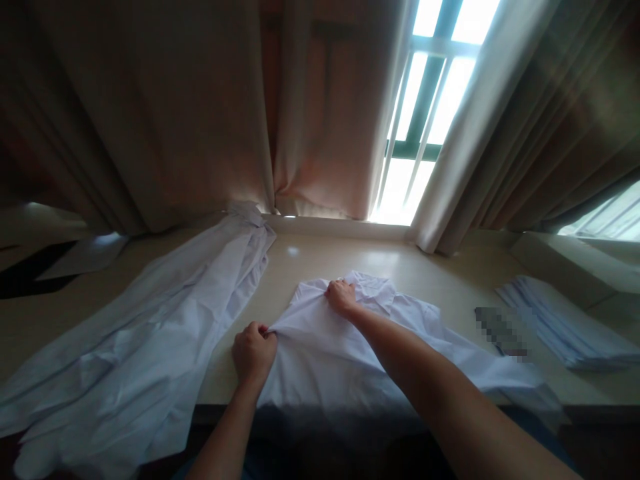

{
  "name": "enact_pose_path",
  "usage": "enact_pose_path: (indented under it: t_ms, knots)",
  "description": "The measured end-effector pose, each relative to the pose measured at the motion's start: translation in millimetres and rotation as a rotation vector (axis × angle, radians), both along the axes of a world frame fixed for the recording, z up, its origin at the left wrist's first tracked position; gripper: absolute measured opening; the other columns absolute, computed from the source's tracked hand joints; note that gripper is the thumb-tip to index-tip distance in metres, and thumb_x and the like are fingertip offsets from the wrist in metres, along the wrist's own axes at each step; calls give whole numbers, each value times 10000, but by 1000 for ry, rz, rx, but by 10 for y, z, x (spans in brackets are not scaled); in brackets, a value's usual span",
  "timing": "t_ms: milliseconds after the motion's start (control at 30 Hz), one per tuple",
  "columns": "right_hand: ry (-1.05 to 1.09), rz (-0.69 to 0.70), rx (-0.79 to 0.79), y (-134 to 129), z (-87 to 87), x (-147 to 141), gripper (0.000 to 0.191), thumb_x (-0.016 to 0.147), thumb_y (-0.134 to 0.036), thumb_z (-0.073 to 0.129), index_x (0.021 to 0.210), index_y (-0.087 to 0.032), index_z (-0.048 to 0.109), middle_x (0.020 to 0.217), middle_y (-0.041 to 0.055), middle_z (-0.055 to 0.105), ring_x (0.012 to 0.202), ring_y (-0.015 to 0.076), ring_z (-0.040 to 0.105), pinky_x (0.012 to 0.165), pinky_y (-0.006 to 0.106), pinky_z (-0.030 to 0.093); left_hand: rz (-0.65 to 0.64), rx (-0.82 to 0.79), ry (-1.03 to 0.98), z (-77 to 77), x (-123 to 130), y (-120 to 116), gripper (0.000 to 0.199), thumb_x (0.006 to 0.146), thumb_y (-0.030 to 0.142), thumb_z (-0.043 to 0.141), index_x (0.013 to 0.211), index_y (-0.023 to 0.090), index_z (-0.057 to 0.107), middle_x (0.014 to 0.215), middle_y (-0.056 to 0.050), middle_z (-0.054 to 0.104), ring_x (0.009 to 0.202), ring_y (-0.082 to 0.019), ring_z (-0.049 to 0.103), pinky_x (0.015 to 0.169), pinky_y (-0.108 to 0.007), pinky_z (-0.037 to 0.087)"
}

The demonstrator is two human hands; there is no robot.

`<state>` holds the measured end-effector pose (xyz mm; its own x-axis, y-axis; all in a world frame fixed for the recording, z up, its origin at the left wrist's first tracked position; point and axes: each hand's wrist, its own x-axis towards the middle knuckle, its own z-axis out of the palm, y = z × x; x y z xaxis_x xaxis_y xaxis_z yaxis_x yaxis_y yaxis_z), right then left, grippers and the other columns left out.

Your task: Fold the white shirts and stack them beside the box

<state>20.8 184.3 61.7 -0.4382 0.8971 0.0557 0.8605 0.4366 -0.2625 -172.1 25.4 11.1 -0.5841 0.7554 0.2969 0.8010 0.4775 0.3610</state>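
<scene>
While my left hand (pixel 255 348) pinches the side edge of a white shirt (pixel 325 353) just left of the frame's centre, my right hand (pixel 342 295) has its fingers bunched on the cloth beside the collar (pixel 373 288). Both grips look narrow, with nothing between the fingers but fabric, though the fingertips of the right are hard to make out. The shirt lies in the lower middle of the frame on the counter (pixel 450 280), its collar towards the window (pixel 425 100) and its lower part dropping over the near edge. As far as I can judge, what is done is the laying out: the body is spread fairly wide and the collar sits in shape. Still left, I would say, is most of the arranging, since no finished fold shows, creases run across the front, and a sleeve (pixel 480 367) trails loosely towards the lower right. A second white garment (pixel 165 320) lies long and rumpled down the left of the frame, apparently untended. At the right edge, a neat white stack (pixel 570 327) rests flat; I cannot tell whether it is cloth.
</scene>
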Motion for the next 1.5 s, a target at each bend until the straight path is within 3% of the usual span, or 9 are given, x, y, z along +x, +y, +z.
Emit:
enact_pose_path:
  t_ms: [167, 300, 433, 567, 800, 967, 1067, 1267, 1500]
  knots:
    - [122, 27, 99, -313, 103, 329, 295, 943, -321, 469, 1221, -245, 536, 1209, 64, 607, 1138, 209, 503, 943, 362, 338, -97, -24, -39, -5, -57, -50, 209, 764, 300, 513, 916, 200, 614, 896, -83, 661, 872, -264, 598, 764, -356, 440]
    - [365, -10, 242, -605, 96, 1410, 260, 893, -259, 515, 1142, -210, 572, 1135, 67, 635, 1039, 205, 559, 914, 342, 399, -153, 82, 34, 141, 74, -113, 378, 712, 202, 533, 1086, 191, 589, 1086, -111, 625, 1034, -293, 569, 872, -407, 441]
    - [379, -284, 394, -964, 47, 2861, 301, 863, -292, 518, 1125, -158, 579, 1062, 106, 636, 973, 228, 576, 911, 367, 425, -445, 308, 149, 353, 744, -162, 387, 791, 140, 462, 1163, 183, 559, 1253, -110, 563, 1237, -258, 469, 1063, -428, 334]
    - [167, -495, 443, -1449, -112, 3777, 380, 876, -358, 480, 1181, -144, 552, 1116, 131, 614, 1058, 268, 538, 955, 412, 388, -786, 178, 192, 294, 1575, -217, 353, 890, 332, 467, 1216, 251, 574, 1377, -77, 501, 1369, -263, 325, 1133, -474, 232]
    - [-178, -654, 246, -1759, -218, 4003, 616, 831, -447, 548, 1365, -166, 426, 1329, 152, 487, 1190, 316, 433, 962, 455, 336, -836, -83, 226, -67, 1952, -241, 547, 885, 557, 414, 1400, 374, 410, 1520, -50, 334, 1408, -339, 234, 1093, -610, 189]
    - [-197, -824, 247, -1518, 94, 4195, 509, 865, -414, 492, 1302, -154, 489, 1217, 183, 543, 1110, 338, 478, 883, 485, 368, -816, -207, 202, 16, 1945, -212, 585, 878, 591, 394, 1422, 377, 370, 1540, -53, 291, 1422, -347, 189, 1085, -632, 167]
    - [-148, -872, 173, -1521, 98, 4515, 429, 837, -466, 509, 1110, -150, 612, 1120, 190, 597, 1086, 363, 514, 858, 501, 397, -815, -271, 160, 179, 2029, -149, 563, 872, 616, 376, 1364, 358, 466, 1474, -89, 404, 1379, -366, 282, 1052, -637, 228]
    - [388, -983, 3, -1905, -464, 5035, 493, 756, -571, 561, 979, -137, 630, 1003, 186, 670, 946, 290, 642, 834, 393, 486, -919, -139, 195, 424, 2425, 219, 494, 922, 492, 346, 1339, 286, 513, 1445, -89, 444, 1373, -303, 313, 1121, -533, 202]
    - [1067, -1030, -251, -2113, -751, 4832, 561, 627, -542, 693, 1015, -149, 602, 970, 126, 709, 875, 266, 682, 741, 348, 526, -1031, -336, 203, 312, 2578, 813, 552, 889, 565, 379, 1408, 378, 394, 1541, -27, 292, 1426, -322, 183, 1113, -581, 142]
